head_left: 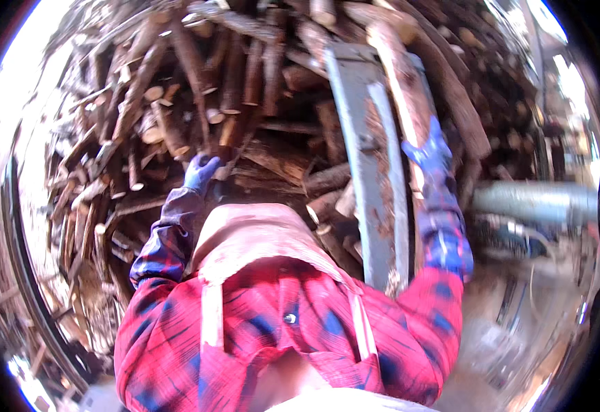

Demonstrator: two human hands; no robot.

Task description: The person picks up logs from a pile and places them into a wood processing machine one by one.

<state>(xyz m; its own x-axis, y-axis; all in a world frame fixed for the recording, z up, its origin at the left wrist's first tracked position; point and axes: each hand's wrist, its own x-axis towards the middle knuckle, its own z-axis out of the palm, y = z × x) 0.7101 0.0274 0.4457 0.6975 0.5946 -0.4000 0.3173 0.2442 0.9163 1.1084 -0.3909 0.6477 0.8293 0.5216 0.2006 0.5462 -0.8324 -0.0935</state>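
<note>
My right hand [432, 152], in a blue glove, grips a long peeled log [401, 75] from its right side, the thumb laid across the top. This log lies lengthwise along a grey-blue metal trough [355, 130], beside its right rail. My left hand [202, 172], also gloved in blue, is closed low in front of the woodpile, left of my apron [262, 230]. A thin dark shape shows beside its fingers, but blur hides what they hold. Cut branches [169, 130] lie just beyond that hand.
A large heap of logs [272, 161] spreads ahead and to the left, with ends sticking out. A curved log [461, 110] lies right of the trough. Farther right is a pale blue cylinder [533, 202] of machinery. A dark rail [29, 254] runs along the left.
</note>
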